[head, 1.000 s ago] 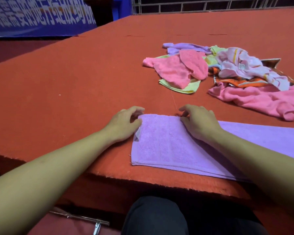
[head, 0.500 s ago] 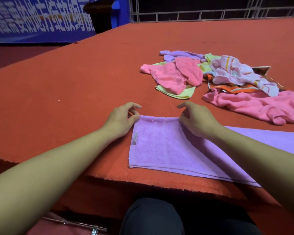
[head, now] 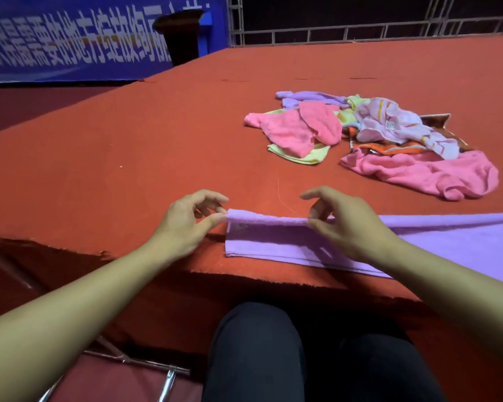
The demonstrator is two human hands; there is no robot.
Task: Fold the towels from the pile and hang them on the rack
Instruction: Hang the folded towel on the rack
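Pinching the far edge of a purple towel (head: 360,245), both hands: left hand (head: 186,224) with thumb and fingertips closed on the towel's far left corner, right hand (head: 349,224) with thumb and forefinger nipping the same edge a little further along to the right. Far edge lifted off the red surface (head: 128,134) and rolled toward the near side, near edge lying flat close to the surface's front lip. Towel stretching away rightward past the right forearm and out of view. Beyond the towel and to its right, well apart from it, a loose pile of towels (head: 369,137): pink ones on the left and at the front right, a yellow one underneath, a pale striped one on top, a purple one at the back, something orange-patterned in the middle. Nearer than the towel, below the surface's lip, dark-trousered knees (head: 259,358) and a metal chair frame (head: 145,369). Far behind the towel, a blue banner (head: 70,44) with white lettering at upper left, a dark bin (head: 183,36) beside it, and metal railing (head: 360,30) along the back edge of the surface.
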